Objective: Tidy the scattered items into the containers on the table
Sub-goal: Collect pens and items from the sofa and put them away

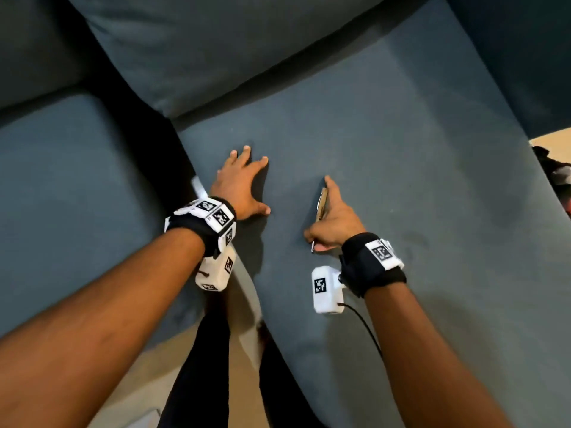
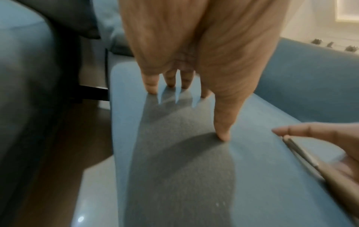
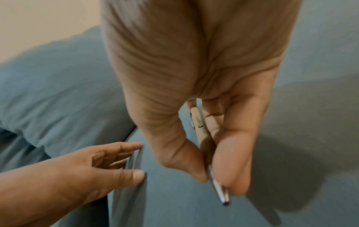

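A pen [image 1: 321,205] with a tan barrel and a silver tip lies along my right hand [image 1: 332,217], pinched between the thumb and the fingers just above the blue-grey sofa seat cushion [image 1: 417,180]. In the right wrist view the pen [image 3: 201,130] runs down between thumb and fingers, its silver end sticking out below. My left hand [image 1: 244,183] rests flat on the same cushion, fingers spread, holding nothing. The left wrist view shows its fingertips [image 2: 223,136] touching the fabric, with the pen [image 2: 299,152] at the right. No container or table is in view.
A back cushion [image 1: 216,41] leans behind the seat. A second seat cushion [image 1: 61,196] lies to the left across a dark gap [image 1: 148,149], where a small white object [image 1: 197,186] shows. Tan floor [image 1: 139,381] is below. A dark and red thing [image 1: 553,171] sits at the right edge.
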Action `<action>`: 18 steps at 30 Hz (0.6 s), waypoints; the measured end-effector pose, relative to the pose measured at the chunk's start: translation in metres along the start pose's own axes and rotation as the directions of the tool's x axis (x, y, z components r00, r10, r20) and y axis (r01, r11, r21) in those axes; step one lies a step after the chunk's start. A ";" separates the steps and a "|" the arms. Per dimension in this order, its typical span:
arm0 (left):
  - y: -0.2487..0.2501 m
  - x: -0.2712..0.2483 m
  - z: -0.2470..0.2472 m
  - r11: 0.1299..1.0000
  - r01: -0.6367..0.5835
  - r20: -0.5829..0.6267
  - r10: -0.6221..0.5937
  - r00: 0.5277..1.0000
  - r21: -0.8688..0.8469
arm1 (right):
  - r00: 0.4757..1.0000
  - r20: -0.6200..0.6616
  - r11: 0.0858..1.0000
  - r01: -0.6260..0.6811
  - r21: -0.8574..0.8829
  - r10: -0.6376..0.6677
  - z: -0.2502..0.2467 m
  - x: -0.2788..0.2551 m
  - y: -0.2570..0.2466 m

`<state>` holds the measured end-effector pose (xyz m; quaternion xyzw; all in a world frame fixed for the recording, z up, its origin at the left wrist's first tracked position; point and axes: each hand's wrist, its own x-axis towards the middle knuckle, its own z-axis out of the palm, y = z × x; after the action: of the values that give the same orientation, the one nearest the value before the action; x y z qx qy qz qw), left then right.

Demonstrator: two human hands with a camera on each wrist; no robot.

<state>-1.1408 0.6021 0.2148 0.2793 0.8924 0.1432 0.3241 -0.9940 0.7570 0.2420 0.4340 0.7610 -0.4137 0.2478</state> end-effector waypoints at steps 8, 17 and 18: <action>-0.075 -0.190 0.086 0.665 0.205 -0.070 -0.362 0.930 -0.718 | 0.907 0.350 0.963 0.265 -0.044 -0.234 0.111 -0.113 0.044; -0.151 -0.516 0.180 0.027 0.187 0.092 -0.796 0.599 -0.982 | 0.358 0.887 0.529 0.833 -0.163 -0.290 0.331 -0.280 0.022; -0.156 -0.541 0.185 -0.031 0.133 0.099 -0.833 0.545 -0.991 | 0.301 0.917 0.472 0.869 -0.150 -0.263 0.353 -0.298 0.018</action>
<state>-0.7397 0.1713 0.2780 -0.4012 0.6783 0.5907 0.1735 -0.8231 0.3282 0.2648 -0.2455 0.7541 -0.3349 0.5089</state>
